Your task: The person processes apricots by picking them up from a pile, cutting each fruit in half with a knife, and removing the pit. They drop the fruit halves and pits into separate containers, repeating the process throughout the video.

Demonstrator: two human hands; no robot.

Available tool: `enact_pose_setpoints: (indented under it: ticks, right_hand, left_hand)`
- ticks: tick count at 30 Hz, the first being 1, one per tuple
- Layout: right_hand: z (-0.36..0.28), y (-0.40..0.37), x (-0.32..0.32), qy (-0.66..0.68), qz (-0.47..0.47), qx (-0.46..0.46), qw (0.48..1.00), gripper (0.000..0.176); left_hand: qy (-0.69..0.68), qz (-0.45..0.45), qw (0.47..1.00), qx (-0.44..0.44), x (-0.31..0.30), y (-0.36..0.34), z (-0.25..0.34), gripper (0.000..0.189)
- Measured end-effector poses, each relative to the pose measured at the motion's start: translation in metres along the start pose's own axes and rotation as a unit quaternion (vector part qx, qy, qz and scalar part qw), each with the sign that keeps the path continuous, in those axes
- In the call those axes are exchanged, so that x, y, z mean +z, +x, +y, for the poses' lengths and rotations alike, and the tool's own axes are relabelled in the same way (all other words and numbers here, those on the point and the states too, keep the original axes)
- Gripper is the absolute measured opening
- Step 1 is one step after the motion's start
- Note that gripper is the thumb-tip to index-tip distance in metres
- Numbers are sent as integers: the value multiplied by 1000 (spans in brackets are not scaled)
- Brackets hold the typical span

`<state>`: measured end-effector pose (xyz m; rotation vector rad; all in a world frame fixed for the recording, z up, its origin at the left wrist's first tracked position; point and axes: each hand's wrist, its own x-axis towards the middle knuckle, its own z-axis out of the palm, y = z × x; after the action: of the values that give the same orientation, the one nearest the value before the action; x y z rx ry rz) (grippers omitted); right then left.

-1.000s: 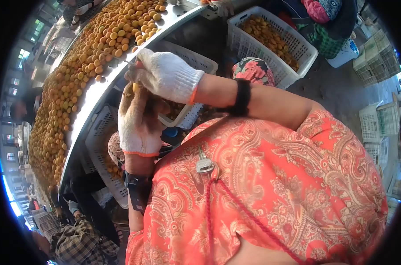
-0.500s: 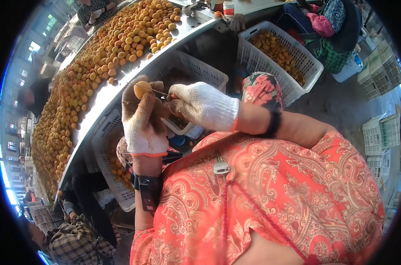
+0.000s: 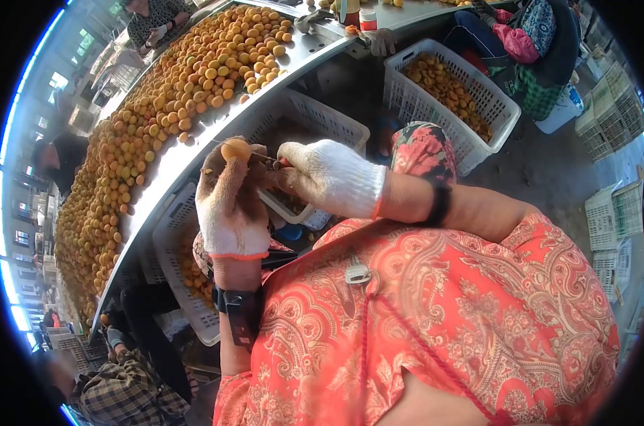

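My left hand, in a white work glove stained brown at the fingers, pinches an orange apricot between thumb and fingers. My right hand, also gloved, is closed on a thin metal tool with a bit of red at its grip. The tool's slender shaft runs toward the apricot, and a thin tip shows on the fruit's far side. Both hands are close together above a white crate. Its lower part is hidden behind my gloves.
A metal table curves past on the left, piled with apricots. Opened fruit fills a white crate at the upper right; another crate stands below left. Other people sit around, one in a checked shirt.
The apricot has turned slightly in my left fingers, and the tool's tip beyond it has shifted a little. The whole view has moved slightly; both hands keep their grips.
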<state>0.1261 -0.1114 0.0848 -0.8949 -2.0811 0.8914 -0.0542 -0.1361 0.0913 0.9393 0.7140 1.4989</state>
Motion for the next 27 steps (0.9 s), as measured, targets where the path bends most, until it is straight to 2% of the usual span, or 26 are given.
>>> enact_pose_setpoints:
  ticks: [7, 14, 16, 23, 25, 27]
  right_hand:
    - [-3, -1, -5, -14, 5, -2, 1000, 23]
    - [-4, 0, -9, -15, 4, -7, 1000, 23]
    - [-7, 0, -11, -12, -2, 6, 1000, 36]
    - [-2, 1, -3, -10, 4, 18, 1000, 36]
    - [-4, 1, -3, -20, 15, 17, 1000, 36]
    - [1, 0, 2, -27, 28, 9, 999, 35]
  left_hand:
    - [0, 33, 999, 23, 3, 5, 0, 28]
    - [5, 7, 1000, 5, 1, 6, 2, 28]
    - [3, 16, 1000, 5, 5, 5, 3, 27]
    - [27, 7, 999, 42, 20, 2, 7, 29]
    - [-8, 45, 998, 39, 25, 3, 6, 28]
    - [-53, 15, 998, 19, 18, 5, -3, 29]
